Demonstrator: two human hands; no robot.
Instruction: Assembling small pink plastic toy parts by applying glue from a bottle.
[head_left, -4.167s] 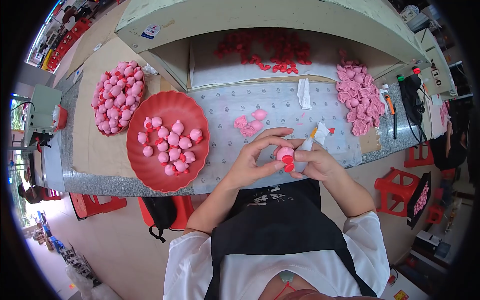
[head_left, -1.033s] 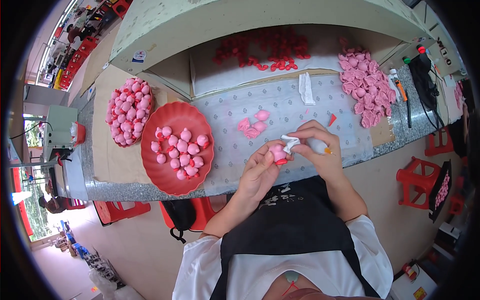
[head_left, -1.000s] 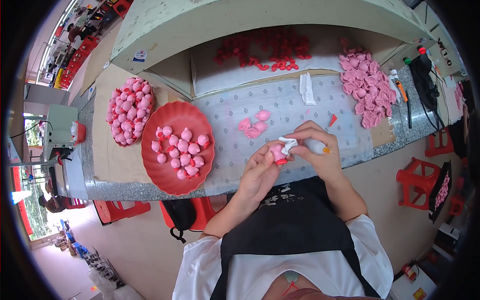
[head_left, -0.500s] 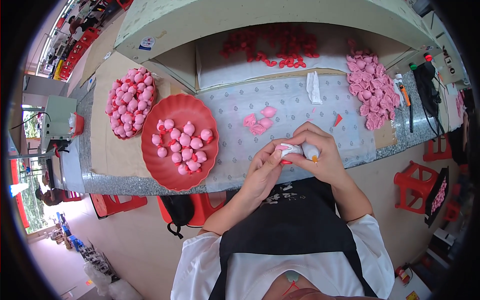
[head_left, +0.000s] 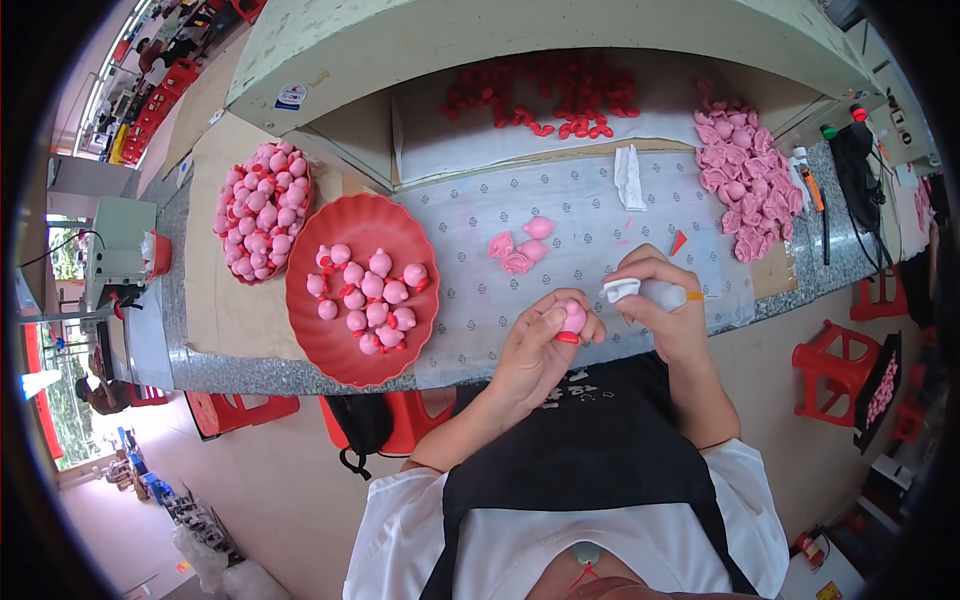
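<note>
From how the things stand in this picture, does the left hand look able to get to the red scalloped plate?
Probably yes: the red scalloped plate lies to the left of the left hand, with only the patterned sheet visible between. However, this hand holds a pink piece.

Speckled grey desk (head_left: 250,375), bearing brown paper (head_left: 240,325) at left, a patterned pale sheet (head_left: 465,320) and a pale-green shelf unit (head_left: 560,32).

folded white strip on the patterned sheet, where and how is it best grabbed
The folded white strip looks best pinched at its near end, coming from the near side, where the right hand is, closing across its long edges: it is narrow and points away from the person, its far end toward the cabinet.
</note>
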